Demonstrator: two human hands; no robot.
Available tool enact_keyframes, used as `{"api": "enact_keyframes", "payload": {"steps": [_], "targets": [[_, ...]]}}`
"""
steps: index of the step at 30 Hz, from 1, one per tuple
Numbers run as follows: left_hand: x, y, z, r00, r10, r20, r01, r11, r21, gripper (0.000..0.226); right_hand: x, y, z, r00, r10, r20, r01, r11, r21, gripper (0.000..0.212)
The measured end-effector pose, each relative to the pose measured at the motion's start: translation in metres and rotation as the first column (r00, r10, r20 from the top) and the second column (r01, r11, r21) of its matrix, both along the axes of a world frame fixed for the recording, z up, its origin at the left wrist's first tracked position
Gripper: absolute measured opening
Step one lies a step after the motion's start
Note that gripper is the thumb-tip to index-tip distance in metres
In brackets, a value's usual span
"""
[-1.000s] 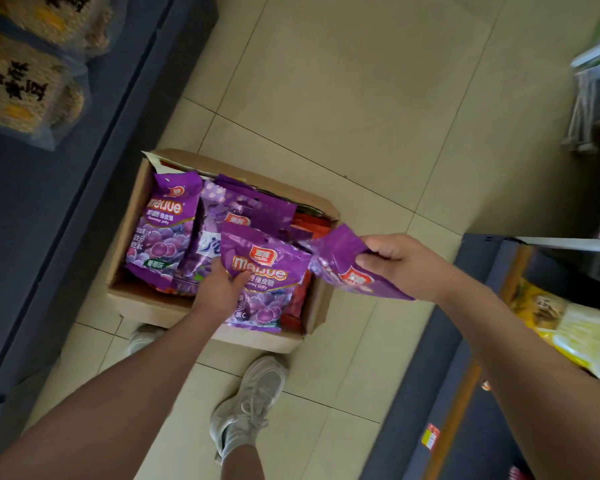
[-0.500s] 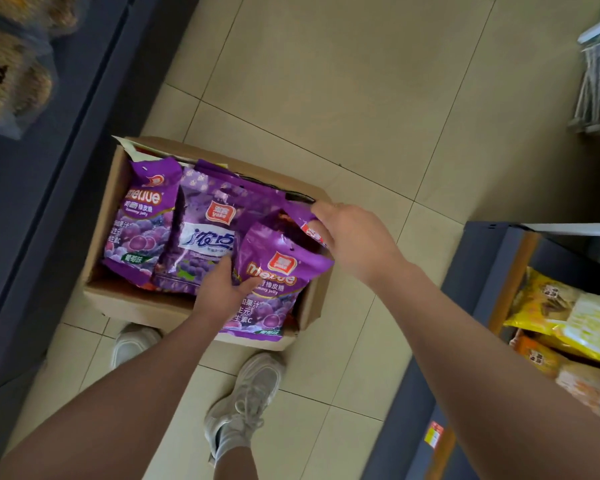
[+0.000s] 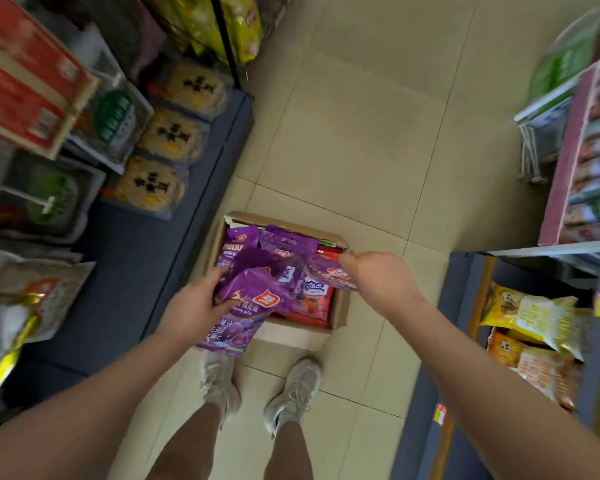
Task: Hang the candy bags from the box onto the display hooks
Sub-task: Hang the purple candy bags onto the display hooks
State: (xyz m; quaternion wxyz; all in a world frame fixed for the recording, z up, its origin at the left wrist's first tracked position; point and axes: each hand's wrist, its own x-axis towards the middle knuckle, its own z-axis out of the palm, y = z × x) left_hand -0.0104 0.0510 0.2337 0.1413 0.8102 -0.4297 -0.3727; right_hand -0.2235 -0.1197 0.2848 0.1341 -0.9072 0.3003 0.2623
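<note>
Bags now lifted above box: left hand grips purple bag, right hand pinches second bag (blurred). View has risen; hanging likely next, hooks at left.

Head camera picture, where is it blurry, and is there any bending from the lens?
Head view: motion blur smears the left shelf goods and the right shelf; the purple bag in the left hand and the box read sharper; the bag in the right hand is smeared. Wide-angle bending bows the frame edges. Lighting is soft, without harsh glare.
</note>
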Motion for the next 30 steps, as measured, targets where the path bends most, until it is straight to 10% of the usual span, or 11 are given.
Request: {"api": "enact_keyframes", "payload": {"steps": [10,17,22,30], "targets": [[0.043,0.05,0.208,0.956,-0.051,0.289,0.121,0.965,-0.23,0.051,0.05,0.037,0.193,0.966,0.072,0.25,0.002,0.959,-0.283,0.022],[0.013,0.095,0.303,0.877,0.237,0.417,-0.079,0.929,-0.361,0.054,0.075,0.049,0.284,0.736,0.292,0.611,-0.058,0.926,-0.374,0.011],[-0.007,0.142,0.361,0.755,0.547,0.362,-0.289,0.772,-0.566,0.047,0.109,0.066,0.344,0.544,0.281,0.791,-0.139,0.959,-0.245,0.026],[0.0,0.221,0.468,0.445,0.838,0.317,-0.342,0.486,-0.805,0.043,0.19,0.134,0.442,0.257,0.582,0.772,-0.398,0.791,-0.464,0.027]]}}
